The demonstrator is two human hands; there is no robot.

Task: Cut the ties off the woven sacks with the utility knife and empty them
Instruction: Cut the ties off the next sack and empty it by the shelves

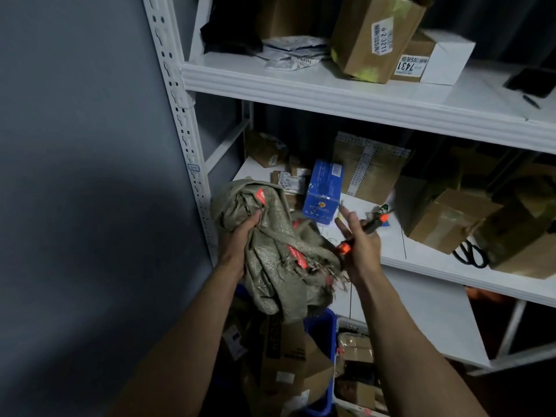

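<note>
A crumpled grey-green woven sack (279,251) with red labels and frayed edges hangs in front of the shelf rack. My left hand (240,236) grips its bunched upper part from the left. My right hand (358,245) holds the black and orange utility knife (370,228) in the palm, just right of the sack, with the fingers stretched out towards the shelf. The knife's orange tip points up and right over the middle shelf.
A white metal shelf rack (301,85) carries cardboard boxes (373,37) above and a blue box (323,191), parcels and black scissors (471,254) on the middle shelf. Below me stand a blue bin (326,326) and a white crate (355,407) holding parcels. A grey wall fills the left.
</note>
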